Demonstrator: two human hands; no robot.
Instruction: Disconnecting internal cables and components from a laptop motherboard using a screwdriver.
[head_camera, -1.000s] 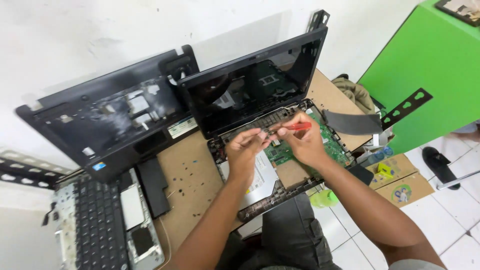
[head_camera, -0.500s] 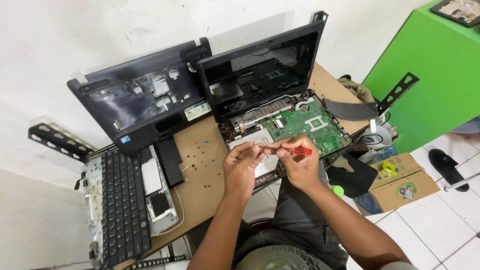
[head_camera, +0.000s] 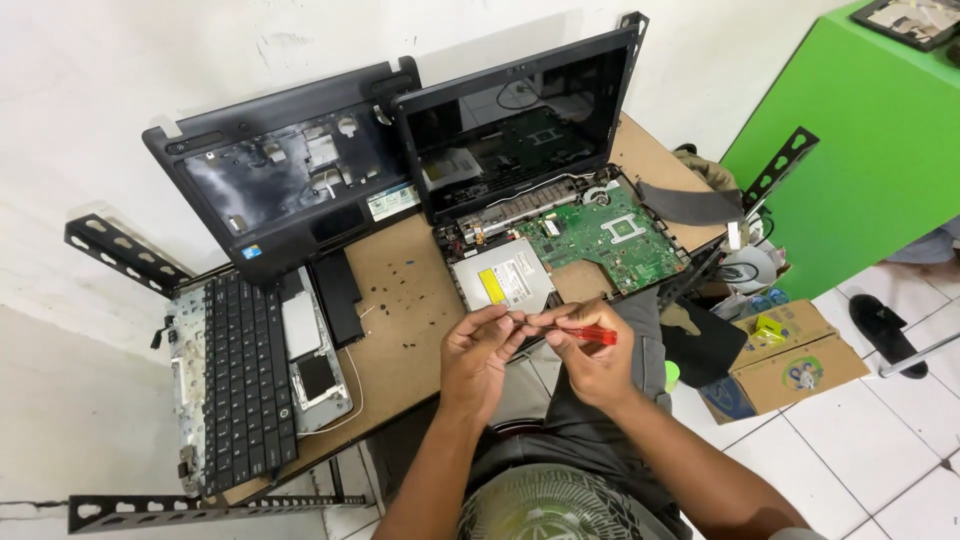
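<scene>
Two bare hands meet over the near edge of a brown wooden table (head_camera: 395, 320), just in front of an opened laptop. The right hand (head_camera: 590, 360) is closed around a small screwdriver with a red handle (head_camera: 592, 336), its shaft pointing left toward the other hand. The left hand (head_camera: 478, 352) has its fingers curled and its fingertips (head_camera: 512, 322) pinched at the tip of the tool; whatever sits between them is too small to make out. Just beyond the hands lies the stripped laptop base with its green circuit board (head_camera: 610, 232) bare and a silver optical drive (head_camera: 505, 280) beside it, the dark screen (head_camera: 515, 130) standing upright behind. To the left, a black palm-rest cover (head_camera: 285, 170) leans against the white wall, and a black keyboard (head_camera: 240, 380) rests at the table's left end beside a pale metal plate (head_camera: 312, 360). Small dark screws (head_camera: 400, 285) are scattered on the wood between the cover and the hands. At the right, a cardboard box (head_camera: 790, 355) sits on the tiled floor near a green cabinet (head_camera: 860, 150).
</scene>
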